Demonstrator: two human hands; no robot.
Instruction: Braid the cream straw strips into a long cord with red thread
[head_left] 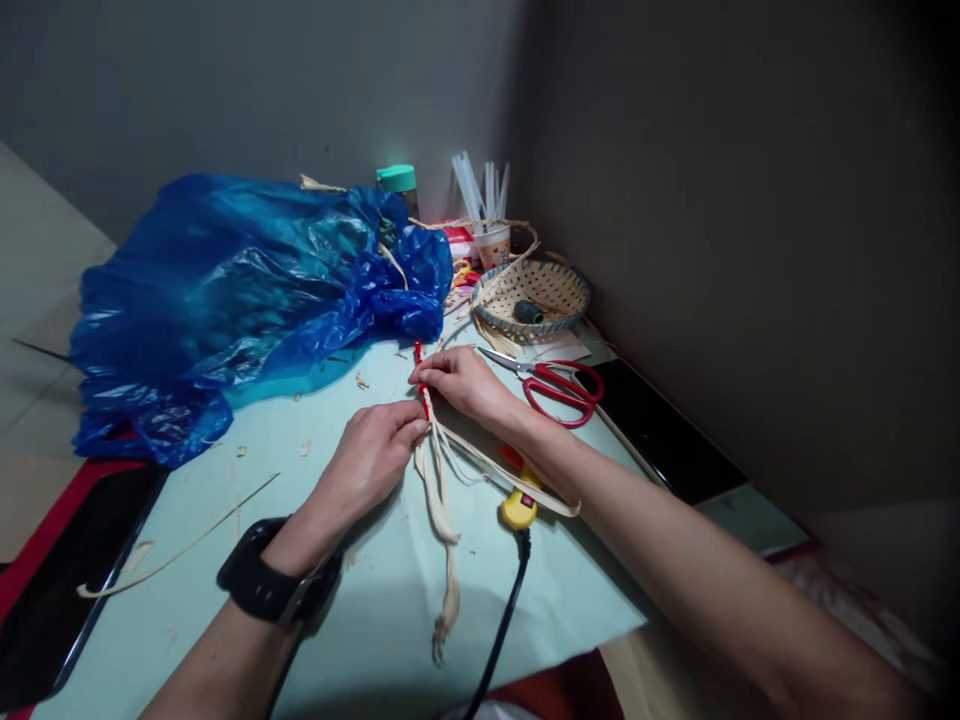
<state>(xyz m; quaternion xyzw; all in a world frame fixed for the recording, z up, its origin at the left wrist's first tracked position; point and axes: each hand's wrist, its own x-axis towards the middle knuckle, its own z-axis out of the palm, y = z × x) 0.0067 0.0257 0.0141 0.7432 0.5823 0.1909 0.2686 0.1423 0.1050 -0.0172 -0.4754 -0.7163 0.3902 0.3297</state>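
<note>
Binding of pale strips at the table's middle. The left hand (371, 455), with a black wristwatch (262, 585), pinches the bundle of pale fibre strips (442, 500) between thumb and fingertips. The right hand (461, 385), touching it from 2 o'clock, closes its fingers on the red stick (418, 352) where the strips meet it. The step in hand appears to be fastening the strip heads to the stick; a further turn would call for an unbroken pinch at the junction, with one hand free to lead a strip round. The bundle's long axis runs from 12 to 6 o'clock: bound end and stick tip point to 12, frayed loose ends to 6, toward the person, flat on the pale green sheet (360, 620). Red scissors (562, 390) lie at 3 o'clock of the hands, a woven basket (570, 300) at 1, a blue plastic bag (247, 290) at 10, and a yellow corded tool (519, 508) at 5.
</note>
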